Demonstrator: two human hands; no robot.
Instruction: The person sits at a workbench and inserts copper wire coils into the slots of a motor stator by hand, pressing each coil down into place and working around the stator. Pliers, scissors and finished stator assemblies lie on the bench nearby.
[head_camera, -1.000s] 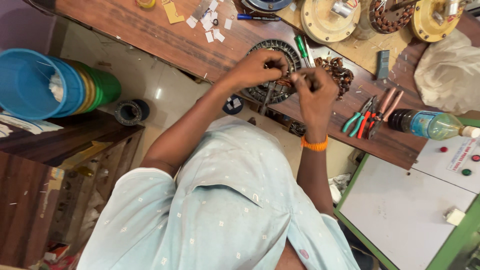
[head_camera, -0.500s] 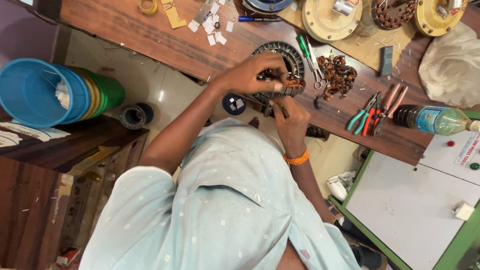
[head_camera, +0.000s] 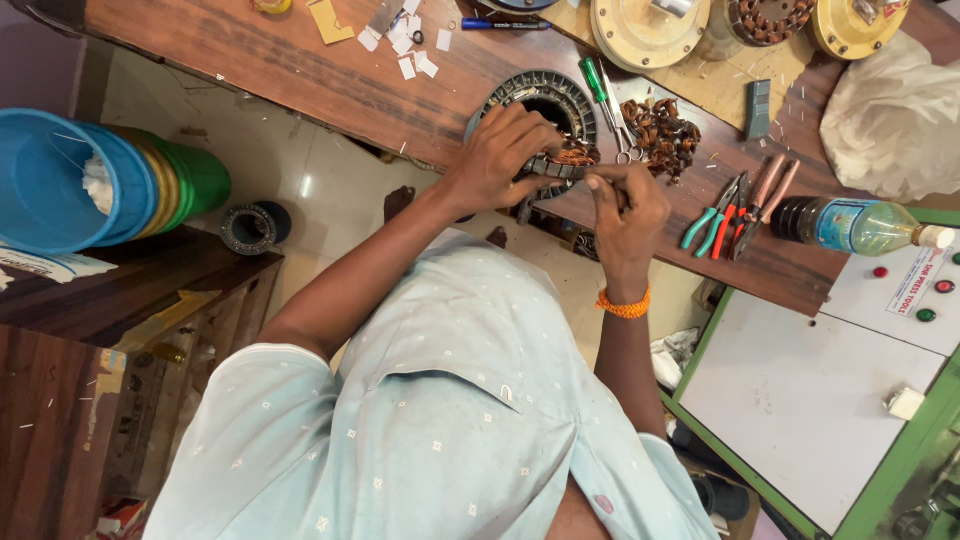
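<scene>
The ring stator (head_camera: 540, 105) is gripped by both hands (head_camera: 500, 160) (head_camera: 625, 205), closed, so copper windings (head_camera: 575, 155) between them could be torn.

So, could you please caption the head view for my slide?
Both hands, left hand and right hand, work a motor stator on a workbench.

Both hands together ahead of the chest, left hand (head_camera: 497, 160) curled palm-down, right hand (head_camera: 628, 205) pinching, elbows bent.
</scene>
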